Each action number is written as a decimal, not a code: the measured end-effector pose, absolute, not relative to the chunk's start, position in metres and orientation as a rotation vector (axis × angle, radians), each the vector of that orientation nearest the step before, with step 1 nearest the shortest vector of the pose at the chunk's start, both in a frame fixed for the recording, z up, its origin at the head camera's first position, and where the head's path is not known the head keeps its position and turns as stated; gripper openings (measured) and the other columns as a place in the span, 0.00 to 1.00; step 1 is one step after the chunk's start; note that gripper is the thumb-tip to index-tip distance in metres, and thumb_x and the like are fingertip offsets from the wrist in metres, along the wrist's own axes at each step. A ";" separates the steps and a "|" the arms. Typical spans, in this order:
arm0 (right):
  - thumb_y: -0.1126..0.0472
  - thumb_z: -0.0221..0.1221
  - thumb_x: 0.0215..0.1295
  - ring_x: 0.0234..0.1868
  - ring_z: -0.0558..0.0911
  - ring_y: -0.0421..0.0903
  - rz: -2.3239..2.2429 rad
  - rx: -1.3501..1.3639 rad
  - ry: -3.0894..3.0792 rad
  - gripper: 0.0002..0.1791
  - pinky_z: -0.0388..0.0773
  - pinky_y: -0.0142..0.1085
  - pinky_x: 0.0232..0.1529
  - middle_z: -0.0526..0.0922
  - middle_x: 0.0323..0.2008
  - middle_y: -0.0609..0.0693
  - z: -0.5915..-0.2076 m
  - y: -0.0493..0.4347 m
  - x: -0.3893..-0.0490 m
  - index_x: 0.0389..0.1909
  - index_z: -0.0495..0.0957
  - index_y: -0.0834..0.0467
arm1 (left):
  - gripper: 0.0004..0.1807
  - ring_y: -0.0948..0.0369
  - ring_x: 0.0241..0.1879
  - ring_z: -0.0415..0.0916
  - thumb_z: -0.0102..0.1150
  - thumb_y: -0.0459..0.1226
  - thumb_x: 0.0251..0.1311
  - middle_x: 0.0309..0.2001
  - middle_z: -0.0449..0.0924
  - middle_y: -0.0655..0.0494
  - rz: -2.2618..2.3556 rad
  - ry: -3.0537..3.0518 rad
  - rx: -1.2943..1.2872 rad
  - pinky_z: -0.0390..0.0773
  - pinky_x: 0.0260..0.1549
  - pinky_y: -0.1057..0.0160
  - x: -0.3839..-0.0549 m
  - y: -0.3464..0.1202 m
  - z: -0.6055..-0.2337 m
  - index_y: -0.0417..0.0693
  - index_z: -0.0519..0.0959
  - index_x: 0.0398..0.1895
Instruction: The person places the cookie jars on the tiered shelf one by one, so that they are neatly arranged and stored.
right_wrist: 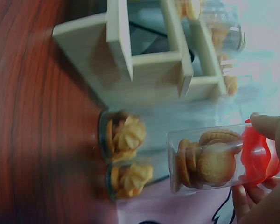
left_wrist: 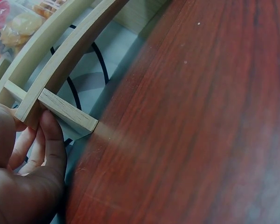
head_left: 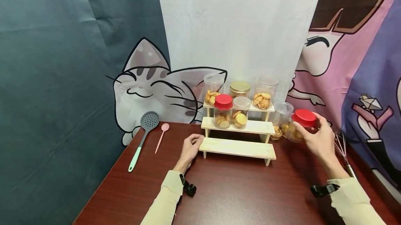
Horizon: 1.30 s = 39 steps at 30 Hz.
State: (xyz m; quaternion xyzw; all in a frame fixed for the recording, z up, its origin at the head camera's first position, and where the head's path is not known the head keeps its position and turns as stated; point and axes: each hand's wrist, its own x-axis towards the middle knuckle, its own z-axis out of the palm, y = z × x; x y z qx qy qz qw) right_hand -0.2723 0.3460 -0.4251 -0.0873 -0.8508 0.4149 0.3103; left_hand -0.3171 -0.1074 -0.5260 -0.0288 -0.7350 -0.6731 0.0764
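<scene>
My right hand (head_left: 321,139) grips a clear cookie jar (right_wrist: 207,161) by its red lid (head_left: 304,117), to the right of a three-step wooden display rack (head_left: 238,147). The right wrist view shows this jar raised off the table, with round cookies inside. My left hand (head_left: 189,148) holds the left end of the rack's lowest step, thumb on top and fingers curled beneath. On the middle step stand a red-lidded jar (head_left: 223,111) and a clear-lidded jar (head_left: 240,113). The top step bears two clear jars (head_left: 214,85) (head_left: 265,87) and a gold-lidded jar (head_left: 240,88).
Beside the rack's right end, two cookie jars (right_wrist: 123,140) (right_wrist: 133,179) stand on the brown table (head_left: 238,190). A whisk (head_left: 343,148) lies at the far right. Toward the left edge lie a grey slotted turner (head_left: 145,132) and a small pink spoon (head_left: 163,132). A printed curtain (head_left: 244,26) hangs behind.
</scene>
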 end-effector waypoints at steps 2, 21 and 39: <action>0.51 0.78 0.64 0.45 0.71 0.17 1.118 -0.196 -2.230 0.45 0.67 0.13 0.46 0.83 0.65 0.63 -0.421 0.339 -0.271 0.79 0.70 0.54 | 0.18 0.64 0.44 0.82 0.64 0.40 0.78 0.53 0.88 0.35 -2.017 -2.203 -0.082 0.78 0.44 0.69 -0.317 -0.107 -0.526 0.33 0.84 0.56; 0.56 0.80 0.61 0.53 0.80 0.32 1.272 -0.057 -2.093 0.44 0.77 0.20 0.53 0.83 0.65 0.54 -0.398 0.274 -0.280 0.78 0.72 0.45 | 0.17 0.65 0.43 0.82 0.65 0.42 0.77 0.52 0.90 0.39 -2.043 -2.215 -0.098 0.78 0.44 0.70 -0.318 -0.105 -0.524 0.37 0.85 0.57; 0.49 0.77 0.66 0.65 0.82 0.53 1.301 0.112 -2.217 0.45 0.80 0.45 0.67 0.83 0.65 0.61 -0.397 0.222 -0.312 0.77 0.69 0.60 | 0.18 0.63 0.44 0.81 0.64 0.42 0.77 0.54 0.89 0.39 -2.020 -2.214 -0.067 0.77 0.45 0.69 -0.315 -0.107 -0.522 0.36 0.85 0.57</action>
